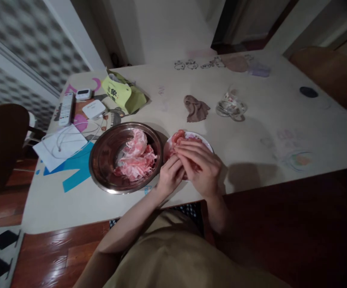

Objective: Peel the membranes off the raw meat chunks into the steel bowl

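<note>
My left hand and my right hand meet over a white plate near the table's front edge. Both have their fingers drawn together and touching; whatever is between them is hidden. Pinkish-red pieces, like peeled pomelo flesh, lie on the plate, partly covered by my right hand. Just left of it stands a wide steel bowl. Inside the bowl is a heap of pink-and-white peelings, thin and crumpled like pomelo skin.
Behind the plate lie a crumpled brown cloth and a clear plastic item. A yellow-green bag, a remote, a white box with a cable and a paper sheet occupy the left side. A dark oval object lies far right.
</note>
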`<state>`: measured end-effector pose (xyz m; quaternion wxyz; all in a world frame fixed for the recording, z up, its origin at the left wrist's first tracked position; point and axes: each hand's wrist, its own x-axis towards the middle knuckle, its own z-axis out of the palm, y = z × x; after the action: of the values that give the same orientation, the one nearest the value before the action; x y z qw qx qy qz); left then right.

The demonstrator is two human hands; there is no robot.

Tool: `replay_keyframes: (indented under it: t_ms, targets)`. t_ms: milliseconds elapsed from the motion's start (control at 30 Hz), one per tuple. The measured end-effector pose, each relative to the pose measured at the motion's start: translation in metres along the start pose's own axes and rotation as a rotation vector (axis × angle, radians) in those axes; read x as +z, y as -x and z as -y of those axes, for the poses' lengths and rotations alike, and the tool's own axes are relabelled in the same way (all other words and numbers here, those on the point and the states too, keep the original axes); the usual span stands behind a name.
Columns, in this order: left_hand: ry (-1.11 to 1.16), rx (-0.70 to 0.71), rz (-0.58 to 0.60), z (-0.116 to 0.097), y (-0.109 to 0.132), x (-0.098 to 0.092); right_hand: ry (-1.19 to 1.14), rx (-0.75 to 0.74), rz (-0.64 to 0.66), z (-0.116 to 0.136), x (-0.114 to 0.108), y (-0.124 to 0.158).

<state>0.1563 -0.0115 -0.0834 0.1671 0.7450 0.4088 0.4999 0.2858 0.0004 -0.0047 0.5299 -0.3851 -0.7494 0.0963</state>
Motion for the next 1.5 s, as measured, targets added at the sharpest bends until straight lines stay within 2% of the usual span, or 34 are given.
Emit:
replay_keyframes:
  t_ms: [100, 233, 500, 700, 833, 933, 1100, 1333, 1500]
  targets:
    - [0.07, 0.028, 0.001, -0.008, -0.005, -0.002, 0.138, 0.125, -0.11, -0.018, -0.019, 0.011]
    - [0.121, 0.039, -0.024, -0.014, -0.007, -0.002, 0.221, 0.133, -0.083, -0.032, -0.029, 0.03]
    - [0.22, -0.003, -0.09, -0.01, -0.002, 0.002, 0.144, 0.047, -0.054, -0.035, -0.031, 0.042]
    - [0.201, -0.043, -0.04, -0.016, -0.01, -0.003, 0.171, -0.031, 0.009, -0.043, -0.039, 0.049]
    - [0.217, -0.084, -0.038, -0.015, -0.01, -0.004, 0.225, -0.101, 0.091, -0.043, -0.042, 0.051]
    - [0.228, -0.093, -0.032, -0.013, -0.009, -0.004, 0.286, -0.161, 0.105, -0.044, -0.042, 0.053]
    - [0.258, -0.06, -0.014, -0.014, -0.008, -0.004, 0.382, -0.254, 0.049, -0.043, -0.039, 0.06]
    - [0.206, 0.038, 0.024, -0.017, -0.008, -0.005, 0.423, -0.217, -0.002, -0.037, -0.039, 0.075]
    - [0.197, 0.077, -0.027, -0.016, -0.009, -0.006, 0.354, -0.158, -0.08, -0.037, -0.03, 0.074]
